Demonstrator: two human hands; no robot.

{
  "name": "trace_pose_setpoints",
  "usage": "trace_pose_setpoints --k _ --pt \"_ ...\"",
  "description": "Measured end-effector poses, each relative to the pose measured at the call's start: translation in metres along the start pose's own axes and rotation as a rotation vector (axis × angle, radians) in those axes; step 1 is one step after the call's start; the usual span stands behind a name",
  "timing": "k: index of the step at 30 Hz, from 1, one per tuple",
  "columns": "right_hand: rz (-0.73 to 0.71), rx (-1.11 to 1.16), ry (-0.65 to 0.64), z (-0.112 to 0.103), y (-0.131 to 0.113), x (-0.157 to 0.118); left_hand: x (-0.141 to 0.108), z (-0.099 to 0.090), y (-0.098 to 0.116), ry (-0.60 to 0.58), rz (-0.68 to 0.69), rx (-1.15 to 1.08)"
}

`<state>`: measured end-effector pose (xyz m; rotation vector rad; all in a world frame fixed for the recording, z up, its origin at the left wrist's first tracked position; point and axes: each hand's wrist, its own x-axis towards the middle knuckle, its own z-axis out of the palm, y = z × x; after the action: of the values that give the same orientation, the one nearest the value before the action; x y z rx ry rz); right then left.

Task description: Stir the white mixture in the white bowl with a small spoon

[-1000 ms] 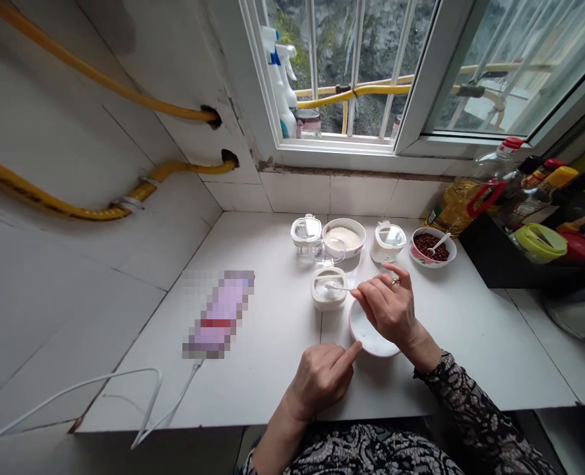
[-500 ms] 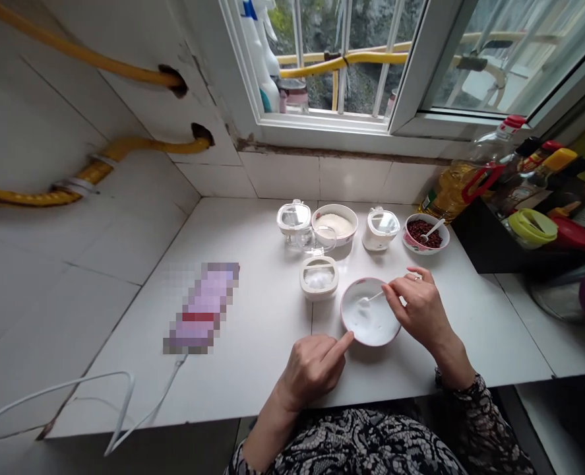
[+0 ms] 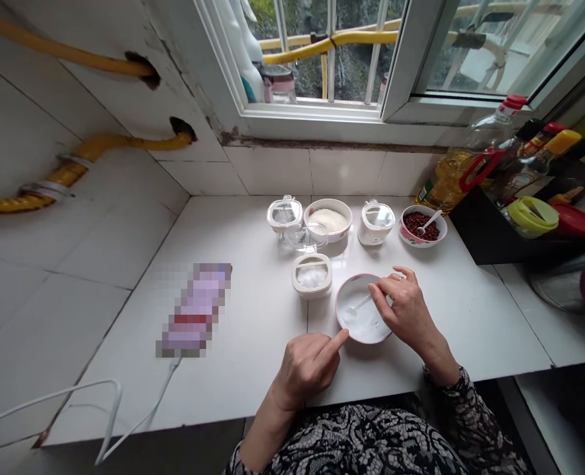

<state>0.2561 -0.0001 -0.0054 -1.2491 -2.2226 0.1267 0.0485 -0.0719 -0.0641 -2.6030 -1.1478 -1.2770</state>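
Note:
A white bowl with a pink rim (image 3: 340, 315) stands near the counter's front edge, with white granular material in it. My right hand (image 3: 401, 305) is over the bowl's right side, its thumb and fingers pinched on the handle of a small white plastic spoon (image 3: 361, 305). The spoon's head rests in the white grains. My left hand (image 3: 312, 368) is at the bowl's lower left, index finger on the rim and other fingers curled in; its thumb is hidden. Just left of the bowl sits an open seasoning jar (image 3: 312, 276) holding white grains, its clear lid tipped back.
Behind stand two lidded jars (image 3: 285, 215) (image 3: 376, 223), a bowl of pale grains (image 3: 328, 220) and a bowl of dark red beans (image 3: 421, 227) with a spoon. An oil bottle (image 3: 458, 168) and black condiment rack (image 3: 485, 227) are right. A blurred purple device (image 3: 193, 310) with a cable lies left.
The spoon's head has shifted left and slightly down in the bowl, with my right hand following. My left finger stays at the rim. The whole view has shifted a little.

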Motion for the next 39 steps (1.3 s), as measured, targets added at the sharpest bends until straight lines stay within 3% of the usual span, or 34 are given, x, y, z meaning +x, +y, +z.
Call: trace_pose_setpoints --k 10,20,24,28,32,39 --pt "0.206 0.208 0.101 0.0 0.008 -0.002 0.002 0.0 0.0 0.018 0.001 -0.01" --pt "0.371 0.441 0.064 -0.008 0.002 0.012 0.001 0.002 0.0 0.019 0.014 -0.005" --pt "0.283 0.367 0.179 -0.007 -0.012 0.025 0.0 0.001 0.0 0.008 0.007 0.021" --pt "0.082 0.164 0.361 0.005 -0.03 0.035 0.002 0.001 0.0 0.005 0.004 0.033" --pt "-0.077 -0.017 0.347 0.016 -0.041 0.039 0.002 0.002 0.001 0.025 0.01 0.036" --pt "-0.049 0.073 0.444 -0.004 -0.026 0.033 0.002 0.003 0.001 0.02 0.014 0.034"
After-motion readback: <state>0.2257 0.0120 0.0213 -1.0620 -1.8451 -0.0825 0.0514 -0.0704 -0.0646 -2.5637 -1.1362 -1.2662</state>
